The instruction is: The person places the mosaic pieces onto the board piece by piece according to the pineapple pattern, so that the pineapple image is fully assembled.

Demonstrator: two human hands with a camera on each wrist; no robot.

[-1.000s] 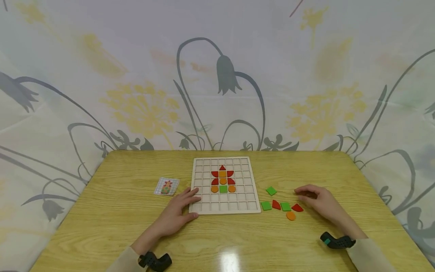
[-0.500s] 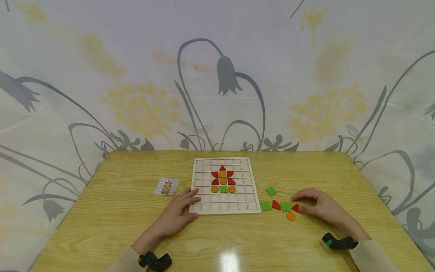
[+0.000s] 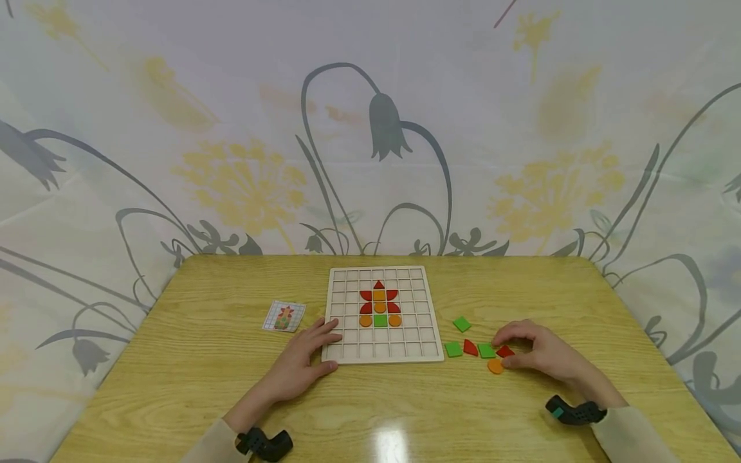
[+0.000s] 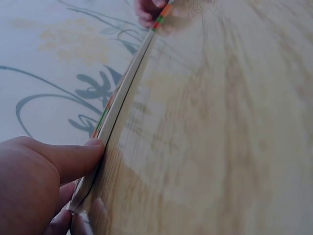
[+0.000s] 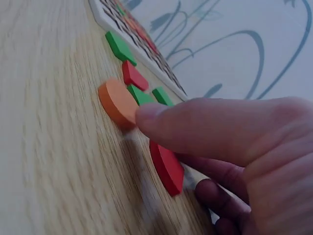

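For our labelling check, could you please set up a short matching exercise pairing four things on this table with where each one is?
Things:
1. pattern card
2. left hand
3. right hand
4. green square

Places:
A. in a cell of the grid board, between two orange discs
B. at the red piece and orange disc, right of the board
C. flat on the table, left of the board
D. against the board's near left corner

Pairs: 1-C, 2-D, 3-B, 4-A

right hand (image 3: 544, 354) shifted left, fingers (image 5: 195, 127) now touching red piece (image 3: 505, 352)
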